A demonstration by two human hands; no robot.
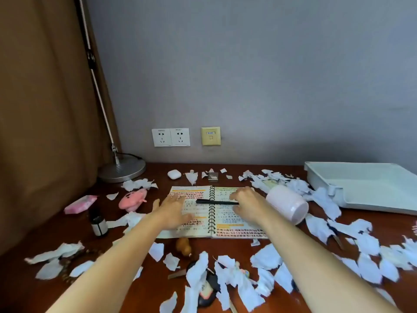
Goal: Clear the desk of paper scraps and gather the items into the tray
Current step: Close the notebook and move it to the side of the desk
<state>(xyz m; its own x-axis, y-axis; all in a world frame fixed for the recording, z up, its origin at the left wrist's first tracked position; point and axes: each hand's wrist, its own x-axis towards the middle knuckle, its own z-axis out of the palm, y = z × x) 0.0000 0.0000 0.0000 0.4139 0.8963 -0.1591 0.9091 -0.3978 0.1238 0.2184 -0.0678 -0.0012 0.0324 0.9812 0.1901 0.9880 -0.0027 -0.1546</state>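
Note:
An open spiral notebook lies in the middle of the dark wooden desk. My left hand rests flat on its left page with straight fingers. My right hand is over the right page, its fingers curled round the end of a black pen that lies across the spiral. Torn white paper scraps are scattered all over the desk. The pale grey tray stands at the back right, with nothing visible inside.
A pink-white cup lies on its side just right of my right hand. A pink plush toy, a pink tissue pack, a small dark bottle, a white earbud case and a lamp base are on the left.

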